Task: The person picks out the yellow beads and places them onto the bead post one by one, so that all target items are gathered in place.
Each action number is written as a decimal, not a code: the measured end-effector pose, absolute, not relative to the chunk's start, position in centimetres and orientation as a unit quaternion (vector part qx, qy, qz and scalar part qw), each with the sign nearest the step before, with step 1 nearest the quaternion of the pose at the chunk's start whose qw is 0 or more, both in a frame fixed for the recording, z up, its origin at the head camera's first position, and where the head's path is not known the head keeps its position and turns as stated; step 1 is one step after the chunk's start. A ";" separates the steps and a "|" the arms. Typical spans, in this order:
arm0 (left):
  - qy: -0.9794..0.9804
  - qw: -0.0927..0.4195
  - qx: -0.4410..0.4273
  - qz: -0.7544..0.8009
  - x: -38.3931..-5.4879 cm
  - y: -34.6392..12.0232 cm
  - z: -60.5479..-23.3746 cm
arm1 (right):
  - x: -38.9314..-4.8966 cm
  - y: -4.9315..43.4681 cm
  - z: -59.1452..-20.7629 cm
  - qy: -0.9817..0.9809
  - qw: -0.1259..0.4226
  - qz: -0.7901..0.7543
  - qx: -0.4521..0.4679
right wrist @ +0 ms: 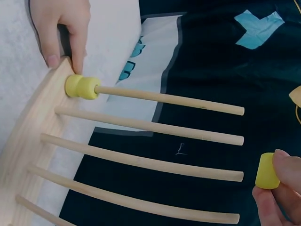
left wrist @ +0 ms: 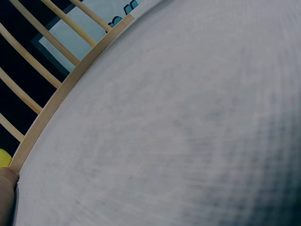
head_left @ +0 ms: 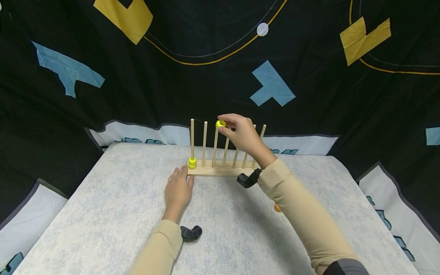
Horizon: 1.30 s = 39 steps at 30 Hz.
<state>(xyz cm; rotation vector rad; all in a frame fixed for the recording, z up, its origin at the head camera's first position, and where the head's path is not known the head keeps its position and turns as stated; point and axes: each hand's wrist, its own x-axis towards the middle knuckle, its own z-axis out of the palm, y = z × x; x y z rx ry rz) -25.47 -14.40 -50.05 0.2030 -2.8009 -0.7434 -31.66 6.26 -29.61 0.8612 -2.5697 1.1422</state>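
Observation:
A wooden rack [head_left: 213, 172] with a row of upright pegs stands on the table. Two yellow beads [head_left: 192, 163] are stacked at the foot of its leftmost peg. My right hand [head_left: 242, 133] pinches another yellow bead [right wrist: 267, 170] between thumb and fingers. That bead is by the top of the third peg [right wrist: 188, 169]; the right wrist view shows a small gap between them. At the rack's left end my left hand [head_left: 178, 191] lies with fairly straight fingers, thumb and forefinger touching the base's corner. Only a bit of that hand shows in the left wrist view.
A pale mottled cloth covers the table [head_left: 117, 198]. Partly hidden by the right sleeve is a small orange object [head_left: 277, 208]. Behind the table hangs a dark curtain [head_left: 192, 88] with blue and yellow shapes. Each wrist carries a black camera mount [head_left: 191, 233].

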 end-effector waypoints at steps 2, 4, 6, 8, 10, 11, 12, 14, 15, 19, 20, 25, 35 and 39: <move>-0.957 0.118 0.070 -0.254 -25.5 -14.4 -50.0 | -32.0 5.8 -29.4 -0.871 0.097 0.386 0.287; -0.957 0.118 0.071 -0.255 -25.5 -14.4 -50.0 | -32.3 5.3 -29.1 -0.874 0.096 0.383 0.284; -0.957 0.120 0.071 -0.255 -25.5 -14.4 -50.0 | -32.6 4.8 -28.9 -0.876 0.094 0.380 0.283; -0.957 0.120 0.072 -0.254 -25.4 -14.4 -50.0 | -32.8 4.3 -28.6 -0.879 0.087 0.375 0.280; -0.957 0.119 0.072 -0.253 -25.4 -14.4 -50.0 | -33.1 3.9 -28.4 -0.882 0.078 0.372 0.278; -0.957 0.120 0.071 -0.254 -25.4 -14.4 -50.0 | -33.2 3.7 -28.3 -0.883 0.073 0.372 0.277; -0.957 0.119 0.070 -0.254 -25.4 -14.4 -50.1 | -33.3 3.4 -28.2 -0.884 0.067 0.371 0.276; -0.957 0.120 0.069 -0.255 -25.4 -14.4 -50.1 | -33.5 3.0 -28.2 -0.885 0.060 0.371 0.276; -0.957 0.121 0.068 -0.256 -25.4 -14.4 -50.0 | -33.6 2.7 -28.1 -0.885 0.057 0.371 0.275; -0.956 0.124 0.068 -0.258 -25.5 -14.5 -50.0 | -33.8 1.7 -28.2 -0.886 0.048 0.370 0.275; -0.955 0.124 0.069 -0.259 -25.5 -14.5 -50.0 | -33.8 1.5 -28.2 -0.886 0.048 0.369 0.276; -0.954 0.128 0.070 -0.261 -25.5 -14.6 -50.1 | -33.8 0.2 -28.3 -0.884 0.047 0.366 0.286; -0.956 0.121 0.073 -0.255 -25.5 -14.6 -50.0 | -33.9 -1.3 -28.2 -0.879 0.052 0.372 0.293; -0.956 0.119 0.073 -0.257 -25.5 -14.6 -50.0 | -34.0 -1.5 -28.2 -0.881 0.044 0.369 0.292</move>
